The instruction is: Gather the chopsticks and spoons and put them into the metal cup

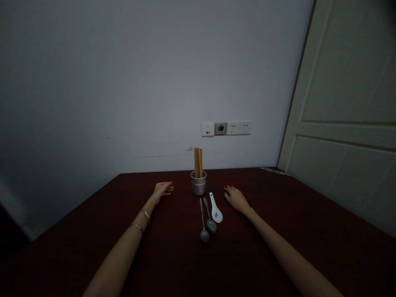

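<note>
My left hand (162, 190) rests on its side on the dark red table, fingers stretched out and holding nothing, to the left of a metal utensil holder (198, 187). Several wooden chopsticks (198, 163) stand upright in that holder. On the other side, my right hand (235, 198) lies palm down with its fingers apart, touching only the table. Nearest to it is a white soup spoon (215, 212) with a blue mark in its bowl. Two metal spoons lie beside that one: a wider spoon (210, 225) and a long-handled round spoon (204, 236).
The dark red table (173, 255) reaches back to a pale wall (139, 82). Sockets (238, 128) and a grey wall plate (220, 128) sit above its far edge. A panelled door (349, 103) stands at the right. A thin strip (274, 170) lies at the table's back right corner.
</note>
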`<move>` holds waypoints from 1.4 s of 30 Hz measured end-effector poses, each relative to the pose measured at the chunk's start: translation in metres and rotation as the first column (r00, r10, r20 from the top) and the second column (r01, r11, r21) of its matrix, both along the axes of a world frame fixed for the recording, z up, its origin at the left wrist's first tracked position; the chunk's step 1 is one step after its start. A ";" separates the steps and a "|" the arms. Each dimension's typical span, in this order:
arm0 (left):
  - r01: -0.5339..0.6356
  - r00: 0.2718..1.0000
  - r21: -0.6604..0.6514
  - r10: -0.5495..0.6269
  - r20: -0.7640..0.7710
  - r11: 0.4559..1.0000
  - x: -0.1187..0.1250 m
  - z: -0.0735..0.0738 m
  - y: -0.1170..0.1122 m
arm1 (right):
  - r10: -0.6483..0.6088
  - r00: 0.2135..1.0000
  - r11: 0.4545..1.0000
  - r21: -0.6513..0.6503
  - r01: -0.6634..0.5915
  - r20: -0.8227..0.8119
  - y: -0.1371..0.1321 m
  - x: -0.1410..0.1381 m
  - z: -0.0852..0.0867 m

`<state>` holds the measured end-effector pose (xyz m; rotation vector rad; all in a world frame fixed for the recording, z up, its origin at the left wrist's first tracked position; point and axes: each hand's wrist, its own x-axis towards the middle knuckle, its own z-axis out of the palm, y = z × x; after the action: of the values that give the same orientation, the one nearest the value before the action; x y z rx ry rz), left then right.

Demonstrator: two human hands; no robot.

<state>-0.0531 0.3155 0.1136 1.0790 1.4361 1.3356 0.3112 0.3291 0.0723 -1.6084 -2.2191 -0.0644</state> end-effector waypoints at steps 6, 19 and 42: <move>0.360 0.876 -0.130 -0.383 -0.293 0.924 -0.005 0.046 -0.039 | -0.007 1.000 1.000 0.025 0.007 0.002 -0.001 -0.001 0.000; 0.728 0.244 0.108 -0.108 -0.964 0.677 0.086 0.052 -0.090 | 0.010 1.000 0.999 0.040 -0.011 0.016 0.005 0.002 -0.007; 0.901 -0.179 -0.046 0.273 -0.945 0.431 0.113 0.012 -0.094 | 0.033 0.999 0.999 0.042 -0.032 -0.007 0.002 0.001 -0.004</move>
<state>0.0596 0.2214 0.1255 3.4513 0.7713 0.2124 0.3123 0.3314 0.0687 -1.5479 -2.2227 -0.0947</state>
